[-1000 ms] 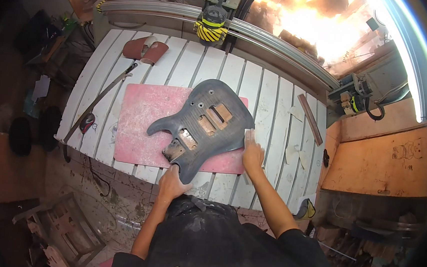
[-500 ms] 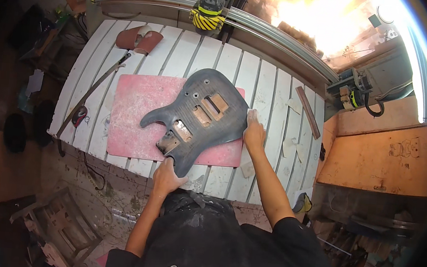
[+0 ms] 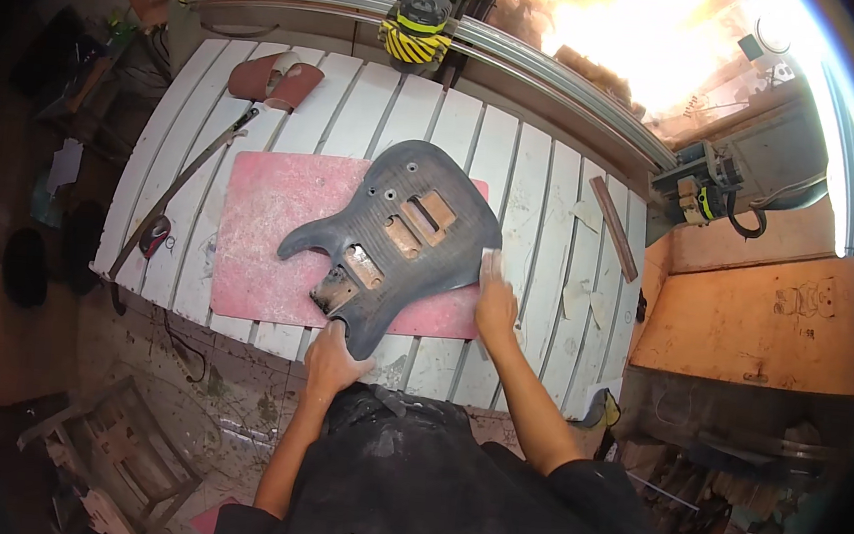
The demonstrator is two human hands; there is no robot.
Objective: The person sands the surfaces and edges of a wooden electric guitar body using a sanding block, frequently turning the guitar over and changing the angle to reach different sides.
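Guitar body [image 3: 427, 267] lies aslant mid-frame, on the pink mat [image 3: 261, 214], w/ its lower horn [image 3: 366, 335] reaching toward the front edge of the slatted white tabletop [image 3: 530, 175]. L hand [image 3: 335, 355], lower centre, has its grip closed round that horn. R hand [image 3: 495, 303], just right of centre, has pale, dusty-looking fingers at the body's right-hand edge; can't tell if its grip has anything thin in it.

Poss. trouble: body could swivel or slip if the L grip loosened while R pushed on the edge, esp. b/c fingers look dusty. Mat might skid on the slats too. Horn's near the front edge, so a slip toward lower centre could knock it.

Containers: no sure one made out. Closest = routed pockets [image 3: 401, 235] in the body, bare wood showing inside; depth unclear.

Also: curled reddish sheets [image 3: 251, 76], upper left; long dark bar [image 3: 187, 183], left; wood strip [image 3: 615, 228] & pale scraps [image 3: 576, 299], right.
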